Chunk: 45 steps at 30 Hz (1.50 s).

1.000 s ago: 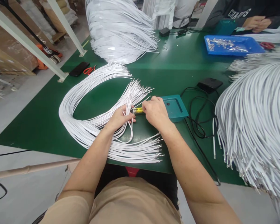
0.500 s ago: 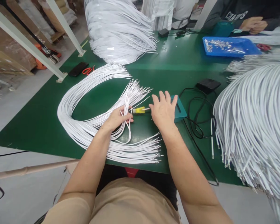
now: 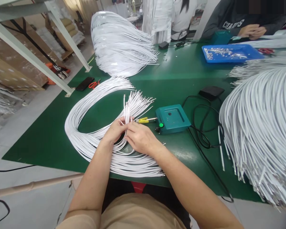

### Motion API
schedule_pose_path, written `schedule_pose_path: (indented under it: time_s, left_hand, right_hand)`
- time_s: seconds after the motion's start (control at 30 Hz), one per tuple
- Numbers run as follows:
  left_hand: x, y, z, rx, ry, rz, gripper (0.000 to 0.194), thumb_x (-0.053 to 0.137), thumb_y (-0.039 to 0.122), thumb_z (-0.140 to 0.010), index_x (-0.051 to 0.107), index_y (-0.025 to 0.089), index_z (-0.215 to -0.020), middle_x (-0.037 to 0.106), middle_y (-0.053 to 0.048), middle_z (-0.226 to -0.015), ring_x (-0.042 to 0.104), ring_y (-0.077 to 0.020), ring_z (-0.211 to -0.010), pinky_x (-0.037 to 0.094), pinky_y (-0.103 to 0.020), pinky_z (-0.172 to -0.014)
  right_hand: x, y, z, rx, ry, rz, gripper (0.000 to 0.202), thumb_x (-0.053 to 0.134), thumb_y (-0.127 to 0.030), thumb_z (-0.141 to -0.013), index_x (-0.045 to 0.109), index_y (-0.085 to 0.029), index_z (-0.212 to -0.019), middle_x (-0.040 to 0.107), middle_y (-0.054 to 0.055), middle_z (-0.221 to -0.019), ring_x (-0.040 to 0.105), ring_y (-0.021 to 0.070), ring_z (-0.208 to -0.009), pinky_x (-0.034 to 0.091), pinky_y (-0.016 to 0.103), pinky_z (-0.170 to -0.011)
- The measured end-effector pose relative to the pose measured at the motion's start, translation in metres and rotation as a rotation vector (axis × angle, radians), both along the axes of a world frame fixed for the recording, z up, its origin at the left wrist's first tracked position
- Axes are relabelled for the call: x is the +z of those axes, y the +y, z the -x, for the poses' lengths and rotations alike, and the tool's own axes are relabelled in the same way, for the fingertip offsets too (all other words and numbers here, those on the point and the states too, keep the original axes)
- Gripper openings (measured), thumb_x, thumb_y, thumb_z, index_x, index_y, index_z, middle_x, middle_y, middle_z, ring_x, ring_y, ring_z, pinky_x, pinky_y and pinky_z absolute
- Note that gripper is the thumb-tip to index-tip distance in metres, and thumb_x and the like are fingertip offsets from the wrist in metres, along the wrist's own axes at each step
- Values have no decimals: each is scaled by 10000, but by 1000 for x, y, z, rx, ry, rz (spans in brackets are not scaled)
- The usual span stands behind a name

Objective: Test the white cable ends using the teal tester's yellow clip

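With left hand (image 3: 114,131), gripping a few white wires (image 3: 127,108) in from the tabletop's (image 3: 50,136) near edge; with right hand (image 3: 141,137), now closing on the same wires after leaving teal box (image 3: 173,118), so working two-handed; farther right, seeing small silvery parts (image 3: 220,51) lying in blue tray (image 3: 231,59) by far edge.

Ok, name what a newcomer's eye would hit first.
Probably the huge wire pile along the right edge of the view. Then the blue tray at the far right and the teal box right of centre. Centrally, the left hand holds several white wires, the right hand close against it.
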<state>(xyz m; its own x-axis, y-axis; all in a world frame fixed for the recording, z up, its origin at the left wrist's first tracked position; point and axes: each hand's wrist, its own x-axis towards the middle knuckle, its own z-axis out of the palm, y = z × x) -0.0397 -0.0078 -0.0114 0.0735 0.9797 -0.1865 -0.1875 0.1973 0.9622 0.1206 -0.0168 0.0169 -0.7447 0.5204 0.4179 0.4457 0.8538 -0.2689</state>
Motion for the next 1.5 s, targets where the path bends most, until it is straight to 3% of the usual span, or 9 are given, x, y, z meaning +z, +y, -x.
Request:
schedule_pose_path:
  time_s: [0.17, 0.33, 0.5, 0.7, 0.8, 0.97, 1.1, 1.33, 1.5]
  left_hand:
    - [7, 0, 0, -18, -64, 8, 353, 786, 261, -672, 653, 164, -984, 698, -44, -952, 630, -120, -773, 483, -246, -740]
    - [12, -1, 1, -85, -112, 25, 418, 826, 155, -600, 614, 148, -960, 674, -17, -847, 642, -119, -787, 484, -239, -769]
    - [4, 1, -2, -39, -62, -20, 376, 810, 227, -638, 563, 148, -910, 645, -4, -774, 606, -97, -679, 439, -182, -580]
    - [-5, 3, -9, 95, 42, -128, 362, 801, 244, -645, 494, 166, -820, 602, 26, -743, 556, -74, -631, 370, -168, -518]
    - [-4, 2, -13, 98, 102, -166, 361, 804, 249, -636, 504, 164, -819, 579, 40, -753, 529, -62, -614, 402, -182, -557]
    - [-3, -2, -17, -28, 105, -160, 372, 796, 263, -643, 533, 162, -885, 589, 29, -791, 554, -84, -654, 435, -205, -596]
    - [-3, -3, -16, -89, 100, -139, 335, 767, 288, -686, 515, 161, -866, 598, 9, -812, 580, -105, -668, 424, -209, -560]
    - [4, -4, -17, -28, 179, -159, 374, 804, 224, -619, 505, 166, -836, 560, 50, -746, 548, -86, -691, 449, -215, -680]
    - [5, -5, -18, -54, 180, -131, 357, 776, 295, -660, 473, 176, -806, 593, 36, -760, 604, -119, -698, 489, -273, -712]
  right_hand:
    - [-1, 0, 1, -316, -198, 233, 333, 457, -345, -917, 642, -112, -1067, 706, 157, -819, 664, 297, -762, 477, 393, -675]
    - [1, 4, -4, -380, -248, 427, 332, 436, -332, -899, 724, -183, -825, 722, 140, -811, 679, 286, -768, 463, 359, -654]
    - [3, 10, -7, -434, -170, 558, 369, 413, -381, -891, 723, -204, -795, 719, 99, -797, 663, 242, -752, 429, 310, -629]
    - [3, 18, -11, -527, 345, 637, 249, 433, -290, -877, 661, -193, -852, 693, 26, -782, 596, 139, -680, 409, 237, -633]
    - [0, 20, -10, -510, 534, 738, 243, 477, -358, -864, 652, -195, -819, 668, -3, -717, 566, 121, -635, 408, 226, -617]
    - [-13, 24, -3, -392, 707, 919, 243, 594, -413, -778, 628, -184, -707, 623, -16, -633, 532, 110, -574, 413, 221, -559]
    - [-16, 28, -2, -356, 878, 1067, 333, 519, -480, -810, 581, -182, -674, 534, -34, -553, 475, 94, -461, 400, 222, -474]
    - [-14, 24, -4, -469, 651, 803, 220, 666, -365, -699, 571, -186, -614, 526, -44, -551, 458, 91, -525, 379, 207, -520]
    - [-12, 25, -6, -493, 806, 899, 377, 467, -475, -853, 609, -181, -665, 560, -22, -570, 526, 99, -476, 427, 215, -489]
